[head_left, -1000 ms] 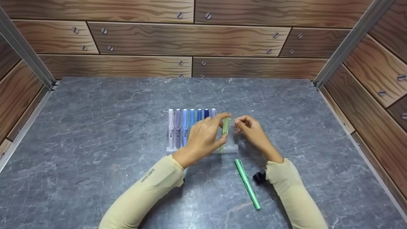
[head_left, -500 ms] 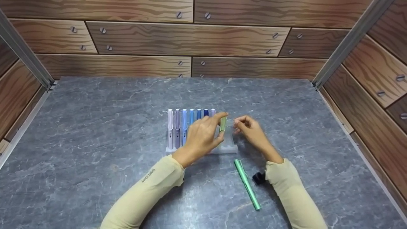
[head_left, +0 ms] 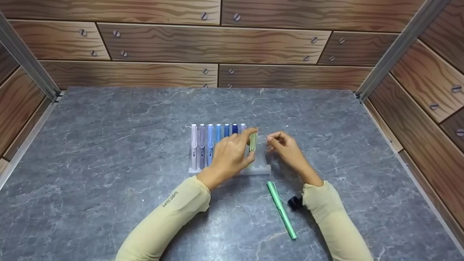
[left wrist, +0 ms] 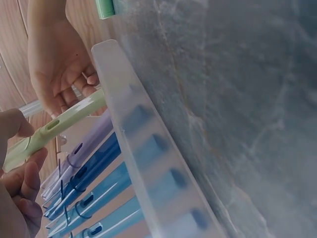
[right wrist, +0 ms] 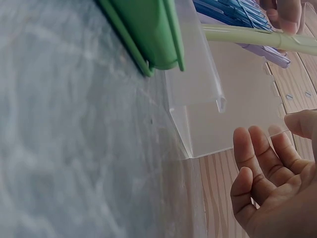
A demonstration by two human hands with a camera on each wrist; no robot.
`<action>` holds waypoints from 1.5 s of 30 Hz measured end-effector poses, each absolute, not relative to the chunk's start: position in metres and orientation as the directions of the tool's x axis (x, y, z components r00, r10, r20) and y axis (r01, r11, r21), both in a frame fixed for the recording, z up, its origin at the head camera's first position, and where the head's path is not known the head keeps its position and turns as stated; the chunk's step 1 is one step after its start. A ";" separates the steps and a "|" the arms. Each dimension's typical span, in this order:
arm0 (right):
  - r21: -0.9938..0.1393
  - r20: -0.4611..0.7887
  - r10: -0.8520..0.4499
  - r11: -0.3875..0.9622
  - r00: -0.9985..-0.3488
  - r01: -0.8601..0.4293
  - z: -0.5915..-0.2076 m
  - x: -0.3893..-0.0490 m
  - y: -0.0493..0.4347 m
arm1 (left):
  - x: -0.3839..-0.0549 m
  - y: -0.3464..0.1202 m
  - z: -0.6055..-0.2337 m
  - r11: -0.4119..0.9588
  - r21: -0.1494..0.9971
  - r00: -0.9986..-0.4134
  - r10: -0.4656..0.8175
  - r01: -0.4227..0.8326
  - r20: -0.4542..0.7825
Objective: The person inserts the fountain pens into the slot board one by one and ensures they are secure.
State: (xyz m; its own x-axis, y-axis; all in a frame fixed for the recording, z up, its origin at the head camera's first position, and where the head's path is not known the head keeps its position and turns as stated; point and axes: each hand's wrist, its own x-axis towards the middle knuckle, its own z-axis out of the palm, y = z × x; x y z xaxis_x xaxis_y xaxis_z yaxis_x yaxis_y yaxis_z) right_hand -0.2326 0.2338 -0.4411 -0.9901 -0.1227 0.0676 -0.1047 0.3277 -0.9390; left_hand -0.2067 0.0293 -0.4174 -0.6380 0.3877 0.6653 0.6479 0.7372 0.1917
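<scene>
My left hand point(head_left: 232, 152) pinches a pale green pen point(left wrist: 74, 111) between thumb and fingers near its capped end. The pen's lower end meets the front ledge of a clear pen stand point(head_left: 261, 170), beside a lilac pen point(left wrist: 89, 136). Several purple and blue pens point(head_left: 210, 136) stand in a row in it, partly hidden behind the left hand. At the stand's right side, my right hand point(head_left: 286, 148) pinches its clear edge between thumb and fingertips, as the right wrist view point(right wrist: 277, 183) shows.
A brighter green pen point(head_left: 281, 210) lies on the grey marbled table point(head_left: 108, 145), in front of the stand's right end. A small black device point(head_left: 295, 203) sits at the right cuff. Wood-patterned walls point(head_left: 163, 43) enclose the table at back and sides.
My left hand has shifted slightly left with the pale green pen, bringing it closer to the lilac pen. The right hand stays at the stand's edge.
</scene>
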 end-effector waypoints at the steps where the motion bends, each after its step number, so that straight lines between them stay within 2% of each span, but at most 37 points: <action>1: -0.938 0.067 -0.124 0.331 -0.990 -0.105 -0.441 -0.233 0.234 | -0.207 0.029 -0.418 0.737 0.193 -0.641 0.390 0.648 0.662; 11: -0.930 0.039 -0.124 0.358 -0.992 -0.081 -0.442 -0.234 0.235 | -0.207 0.029 -0.422 0.742 0.201 -0.663 0.401 0.640 0.632; 18: -0.948 0.017 -0.122 0.314 -0.992 -0.055 -0.433 -0.229 0.232 | -0.209 0.031 -0.420 0.738 0.210 -0.670 0.404 0.641 0.622; 31: -0.941 0.016 -0.109 0.334 -0.994 -0.052 -0.414 -0.218 0.224 | -0.212 0.032 -0.413 0.746 0.256 -0.734 0.422 0.614 0.533; 45: -0.947 0.012 -0.118 0.317 -0.993 -0.049 -0.417 -0.220 0.225 | -0.213 0.030 -0.416 0.779 0.203 -0.701 0.378 0.594 0.605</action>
